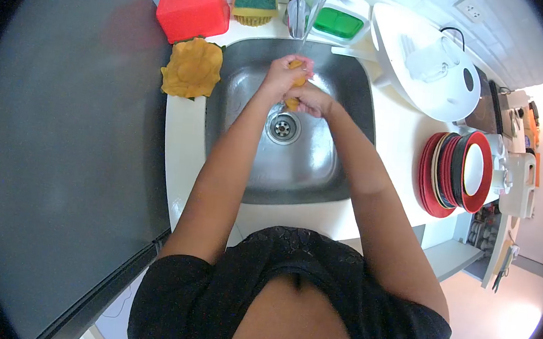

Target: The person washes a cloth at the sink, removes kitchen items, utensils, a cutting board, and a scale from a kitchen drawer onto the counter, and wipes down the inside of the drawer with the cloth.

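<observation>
White worktop (396, 132) spreads before us, wrapping around a steel sink (313, 173) with rounded corners. Our two bare arms reach over its near edge, the left arm (219, 171) slanting inward from one side and the right arm (373, 185) from the other, so that they meet over the far half of the bowl. Both come out of short black sleeves (170, 290).

To the right we see a white plastic tub (397, 64) and a stack of plates (438, 178), mostly red and black; to the left stands a red container (193, 11), with a ruffled yellow cloth (192, 69) just beside it.

Our left hand (281, 77) lies a little farther from us, our right hand (314, 99) a little nearer and to the right, close against it. Both have their fingers curled tightly in, clasping the same thing from either side. They are beyond the drain (282, 128), well inside the sink's outline.

What we grip is a yellow-orange bundle (293, 103), bunched small. It shows only in patches above, between and below our fingers; the rest is hidden, and we cannot tell whether it is cloth or sponge. A thin, clear stream of water (309, 24) falls toward our fingers.
</observation>
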Motion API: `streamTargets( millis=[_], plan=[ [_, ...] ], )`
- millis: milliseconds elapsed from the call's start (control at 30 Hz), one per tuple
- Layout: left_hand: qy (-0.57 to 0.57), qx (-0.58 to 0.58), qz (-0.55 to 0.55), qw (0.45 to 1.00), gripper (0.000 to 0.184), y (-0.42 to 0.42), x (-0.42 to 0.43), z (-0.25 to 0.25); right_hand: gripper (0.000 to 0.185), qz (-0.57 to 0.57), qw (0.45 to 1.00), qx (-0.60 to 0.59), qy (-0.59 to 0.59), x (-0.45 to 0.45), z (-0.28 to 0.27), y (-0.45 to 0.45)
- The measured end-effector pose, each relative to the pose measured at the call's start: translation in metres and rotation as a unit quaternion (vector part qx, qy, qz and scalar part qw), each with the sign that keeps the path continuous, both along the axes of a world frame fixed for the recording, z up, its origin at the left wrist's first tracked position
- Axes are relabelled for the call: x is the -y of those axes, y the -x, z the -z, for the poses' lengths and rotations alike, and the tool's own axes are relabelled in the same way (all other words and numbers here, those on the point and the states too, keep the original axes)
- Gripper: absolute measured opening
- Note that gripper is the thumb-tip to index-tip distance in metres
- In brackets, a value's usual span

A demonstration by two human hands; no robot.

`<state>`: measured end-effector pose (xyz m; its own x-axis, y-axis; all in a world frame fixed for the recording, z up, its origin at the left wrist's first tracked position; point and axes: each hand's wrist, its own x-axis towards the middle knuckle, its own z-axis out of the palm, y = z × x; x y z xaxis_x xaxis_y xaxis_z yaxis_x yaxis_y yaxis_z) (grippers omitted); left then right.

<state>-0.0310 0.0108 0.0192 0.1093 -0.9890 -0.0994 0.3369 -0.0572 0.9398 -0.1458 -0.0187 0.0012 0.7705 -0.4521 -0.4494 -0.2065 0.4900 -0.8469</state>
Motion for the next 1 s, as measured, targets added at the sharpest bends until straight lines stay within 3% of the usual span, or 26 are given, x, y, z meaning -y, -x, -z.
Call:
streamTargets(
  millis=[100, 167, 233, 333, 367, 467, 533, 567, 633, 667, 733, 800, 833, 867, 900, 967, 1000],
  plan=[
    [-0.042, 0.091, 0.002, 0.995, 0.020, 0.008, -0.005, 0.007, 0.026, 0.025, 0.996, -0.083, 0.033, -0.015, 0.019, 0.000],
    [-0.029, 0.111, -0.003, 0.993, 0.022, 0.010, -0.007, 0.015, 0.027, 0.040, 0.991, -0.116, 0.057, -0.034, -0.003, -0.001],
    [-0.018, 0.224, -0.025, 0.974, 0.027, 0.011, -0.008, 0.022, 0.031, 0.021, 0.980, -0.087, 0.178, -0.044, -0.010, -0.002],
    [-0.014, 0.192, -0.086, 0.977, 0.038, 0.021, -0.009, 0.031, 0.033, 0.021, 0.944, -0.032, 0.327, -0.045, 0.015, -0.003],
    [-0.014, 0.193, -0.084, 0.978, 0.038, 0.023, -0.011, 0.031, 0.033, 0.023, 0.944, -0.032, 0.327, -0.045, 0.020, -0.001],
    [-0.028, 0.263, -0.092, 0.960, 0.044, 0.026, -0.017, 0.024, 0.031, 0.008, 0.917, -0.106, 0.384, -0.046, 0.024, 0.003],
    [-0.036, 0.243, -0.116, 0.962, 0.047, 0.030, -0.016, 0.027, 0.031, -0.083, 0.859, -0.214, 0.458, -0.044, 0.024, 0.004],
    [-0.035, 0.245, -0.115, 0.962, 0.047, 0.029, -0.015, 0.027, 0.031, -0.081, 0.859, -0.212, 0.459, -0.042, 0.023, 0.009],
    [-0.083, 0.138, -0.030, 0.986, 0.038, 0.028, -0.018, 0.007, 0.037, -0.018, 0.958, -0.196, 0.210, -0.043, -0.010, 0.018],
    [-0.078, 0.140, -0.028, 0.987, 0.038, 0.028, -0.021, -0.002, 0.037, -0.014, 0.957, -0.195, 0.214, -0.037, -0.016, 0.025],
    [-0.013, 0.260, -0.022, 0.965, 0.038, 0.027, -0.024, -0.010, 0.044, -0.023, 0.982, -0.104, 0.159, -0.028, -0.032, 0.040],
    [-0.011, 0.274, 0.036, 0.961, 0.044, 0.012, -0.021, -0.018, 0.046, -0.060, 0.974, -0.136, 0.173, -0.018, -0.063, 0.053],
    [-0.014, 0.290, 0.090, 0.953, 0.052, 0.007, -0.018, -0.021, 0.048, -0.102, 0.964, -0.166, 0.182, -0.015, -0.087, 0.057],
    [-0.012, 0.291, 0.091, 0.952, 0.052, 0.008, -0.016, -0.024, 0.049, -0.144, 0.926, -0.236, 0.256, -0.010, -0.107, 0.059],
    [-0.022, 0.315, 0.047, 0.948, 0.050, 0.010, -0.015, -0.027, 0.049, -0.142, 0.926, -0.235, 0.258, -0.001, -0.123, 0.058],
    [-0.040, 0.362, -0.039, 0.930, 0.047, 0.015, -0.012, -0.035, 0.045, -0.228, 0.728, -0.336, 0.553, 0.019, -0.154, 0.054],
    [-0.037, 0.363, -0.038, 0.930, 0.047, 0.022, -0.013, -0.043, 0.037, -0.167, 0.738, -0.307, 0.577, 0.025, -0.172, 0.052]
  ],
)
